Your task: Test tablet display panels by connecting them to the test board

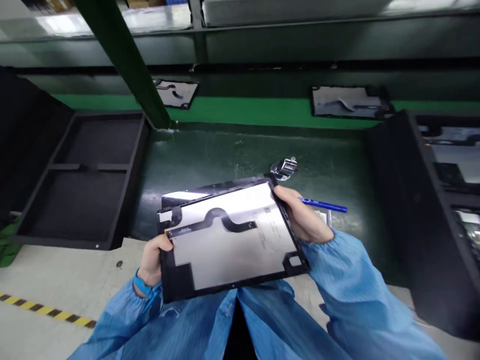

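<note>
I hold a flat display panel [232, 240] with a silver back, black border and a curved black flex cable, tilted in front of my chest. My left hand [153, 260] grips its left edge, thumb on top. My right hand [303, 217] grips the right edge and also holds a blue pen [324, 204] that points to the right. Both arms wear blue sleeves.
A dark green bench top [225, 155] lies ahead with a small metal hand counter [285, 167] on it. An empty black tray [86, 175] stands at the left, a black tray with panels [442, 200] at the right. Two more panels [348, 101] lie on the green belt behind. A green post [127, 60] slants up.
</note>
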### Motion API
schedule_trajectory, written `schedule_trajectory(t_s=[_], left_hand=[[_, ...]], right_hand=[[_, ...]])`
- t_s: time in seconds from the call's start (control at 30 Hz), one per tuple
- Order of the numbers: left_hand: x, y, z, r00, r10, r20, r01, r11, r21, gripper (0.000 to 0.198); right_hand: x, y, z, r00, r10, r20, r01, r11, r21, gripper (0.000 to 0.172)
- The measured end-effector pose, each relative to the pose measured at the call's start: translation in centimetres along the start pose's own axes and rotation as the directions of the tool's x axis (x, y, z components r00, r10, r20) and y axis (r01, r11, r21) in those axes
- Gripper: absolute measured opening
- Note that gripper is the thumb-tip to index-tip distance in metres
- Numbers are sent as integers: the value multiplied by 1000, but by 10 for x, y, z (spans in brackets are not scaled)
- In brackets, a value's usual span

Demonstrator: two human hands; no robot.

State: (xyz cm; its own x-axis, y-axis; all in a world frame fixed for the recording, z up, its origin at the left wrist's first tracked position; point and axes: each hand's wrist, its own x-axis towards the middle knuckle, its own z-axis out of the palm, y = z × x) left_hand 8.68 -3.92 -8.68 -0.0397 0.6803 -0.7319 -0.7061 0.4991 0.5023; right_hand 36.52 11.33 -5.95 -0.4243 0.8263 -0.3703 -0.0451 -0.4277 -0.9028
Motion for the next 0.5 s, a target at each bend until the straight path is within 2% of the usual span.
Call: schedule_trajectory(t_s=[0.07, 0.13, 0.23, 0.3, 0.37, 0.43, 0.5], left_hand=[[-2, 2, 5, 997, 56, -53, -58, 997, -43, 41], [-2, 8, 12, 966, 205, -155, -215, 975, -49, 50], [5, 23, 27, 836, 501, -224, -511, 860, 15, 51], [16, 31, 39, 728, 652, -209, -658, 751, 53, 50], [28, 34, 50, 649, 732, -208, -734, 674, 86, 49], [41, 30, 59, 627, 748, -216, -748, 656, 102, 47], [51, 21, 64, 653, 719, -239, -719, 687, 102, 46]], right_hand=[[0, 1, -14, 986, -164, 7, 163, 978, -128, 57], [-5, 6, -28, 961, -277, 24, 266, 891, -367, 54], [-10, 25, -44, 911, -393, 126, 353, 585, -730, 50], [-10, 39, -48, 888, -403, 221, 390, 407, -826, 52], [-8, 51, -48, 877, -394, 274, 410, 320, -854, 50], [-6, 57, -48, 871, -396, 290, 417, 285, -863, 46], [-5, 59, -49, 867, -404, 292, 426, 296, -855, 39]])
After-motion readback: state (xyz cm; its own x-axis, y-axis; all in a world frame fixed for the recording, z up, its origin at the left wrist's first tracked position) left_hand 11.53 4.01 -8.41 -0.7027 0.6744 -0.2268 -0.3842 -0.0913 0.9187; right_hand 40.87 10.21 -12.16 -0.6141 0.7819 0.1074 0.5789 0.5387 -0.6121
